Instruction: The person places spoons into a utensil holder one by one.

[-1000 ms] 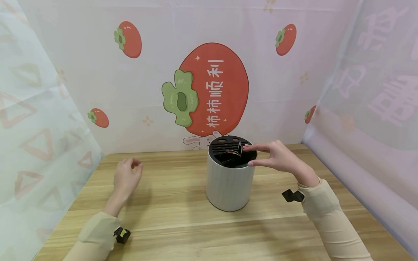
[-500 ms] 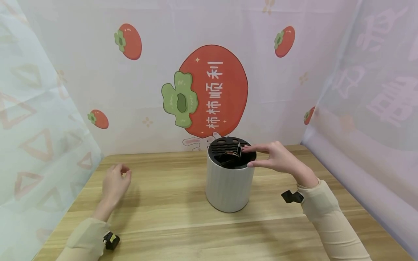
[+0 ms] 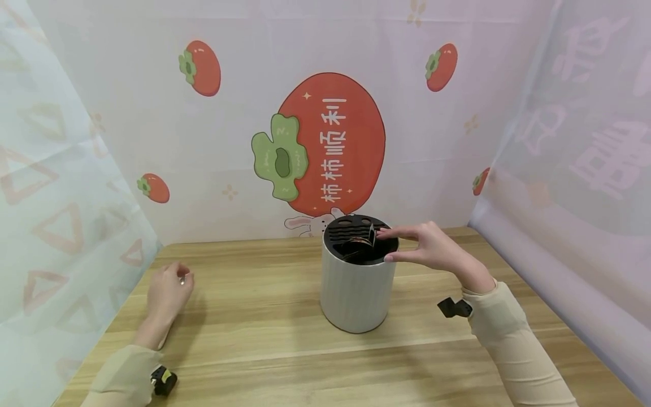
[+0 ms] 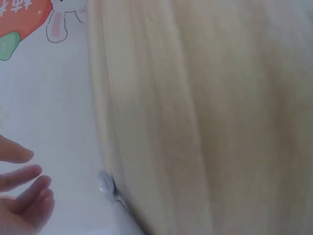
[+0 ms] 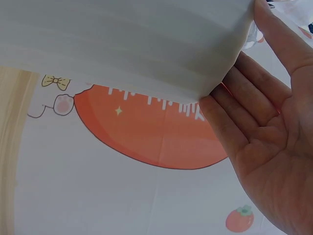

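Observation:
A white ribbed cylindrical utensil holder (image 3: pixel 357 297) with a black slotted top (image 3: pixel 348 233) stands right of centre on the table. My right hand (image 3: pixel 432 246) spans its right rim, thumb and fingers extended, tips touching the edge; in the right wrist view the straight fingers (image 5: pixel 252 93) meet the holder's wall. At the far left my left hand (image 3: pixel 170 288) hovers with loosely bent fingers over a metal-headed utensil. In the left wrist view that utensil (image 4: pixel 106 185), with a rounded shiny head and pale handle, lies on the table, apart from the fingers (image 4: pixel 29 188).
Inside the holder's large opening show a thin upright shiny piece (image 3: pixel 372 234) and a curved copper-coloured edge (image 3: pixel 360 241). The wooden table (image 3: pixel 244 328) ends at a white printed backdrop (image 3: pixel 244 113), with hanging sheets on both sides.
My left hand has moved left and slightly toward me, arriving over the utensil, whose metal now shows beneath it. My right hand has stayed at the holder's rim.

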The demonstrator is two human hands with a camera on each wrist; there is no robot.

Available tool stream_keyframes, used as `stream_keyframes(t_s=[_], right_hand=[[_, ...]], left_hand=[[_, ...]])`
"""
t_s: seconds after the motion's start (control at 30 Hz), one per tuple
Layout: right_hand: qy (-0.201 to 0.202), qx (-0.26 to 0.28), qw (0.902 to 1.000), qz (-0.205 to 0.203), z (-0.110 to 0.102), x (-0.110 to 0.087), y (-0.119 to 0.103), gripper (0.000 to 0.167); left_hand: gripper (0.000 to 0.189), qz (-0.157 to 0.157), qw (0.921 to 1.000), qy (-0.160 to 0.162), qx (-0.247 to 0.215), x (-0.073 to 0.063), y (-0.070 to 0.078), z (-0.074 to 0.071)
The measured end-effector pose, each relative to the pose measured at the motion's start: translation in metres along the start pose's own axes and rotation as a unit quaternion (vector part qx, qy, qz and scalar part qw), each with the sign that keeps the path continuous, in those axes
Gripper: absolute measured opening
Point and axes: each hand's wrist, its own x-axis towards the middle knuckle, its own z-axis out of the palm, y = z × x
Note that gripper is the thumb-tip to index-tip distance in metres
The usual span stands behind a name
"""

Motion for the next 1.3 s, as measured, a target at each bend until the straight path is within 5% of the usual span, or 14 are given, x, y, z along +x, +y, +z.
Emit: stream_keyframes(t_s=[0.57,1.03,1.3], right_hand=[[0.0,-0.002,1.0,0.005,0.0,0.0,0.003,0.042],[0.001,0.007,0.9999,0.009,0.001,-0.001,0.002,0.042],[0.0,0.004,0.9999,0.01,0.001,-0.001,0.003,0.043]], left_hand=[[0.03,-0.044,0.9944,-0.093,0.026,-0.002,-0.013,-0.009],[0.015,-0.117,0.9691,-0.214,0.035,0.005,-0.027,-0.015],[0.022,-0.11,0.9649,-0.235,0.038,0.005,-0.03,-0.017]])
